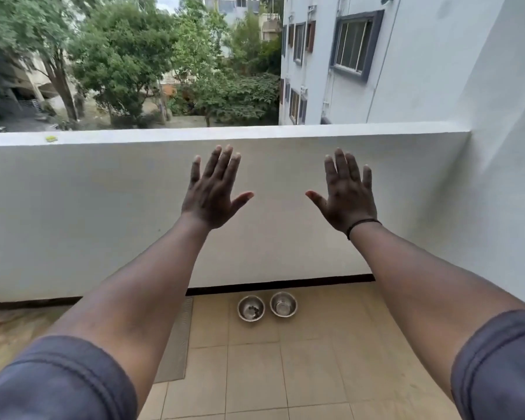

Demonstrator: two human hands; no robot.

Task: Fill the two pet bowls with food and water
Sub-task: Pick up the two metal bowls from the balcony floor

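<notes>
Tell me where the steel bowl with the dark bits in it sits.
Head view, low centre: the round steel bowl with dark bits sits on the tiled floor, left of its steel twin, near the white parapet wall.

An upper-floor home balcony: a white parapet wall (pixel 103 207) edges beige floor tiles (pixel 255 374); beyond the parapet stand trees (pixel 119 56) and a windowed apartment block (pixel 331 71).

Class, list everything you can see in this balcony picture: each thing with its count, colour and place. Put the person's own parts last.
Bowls: two, silver metal, side by side on the floor by the wall: left bowl holds a few dark bits, right bowl.
Mat: one, grey, on the floor at left.
Floor tiles: beige.
Parapet wall: one, white, ahead.
Yellow object: one, small, on the parapet top.
Building: white, right.
Trees: green, beyond.
Left hand: open, raised.
Right hand: open, raised, black wristband.
</notes>
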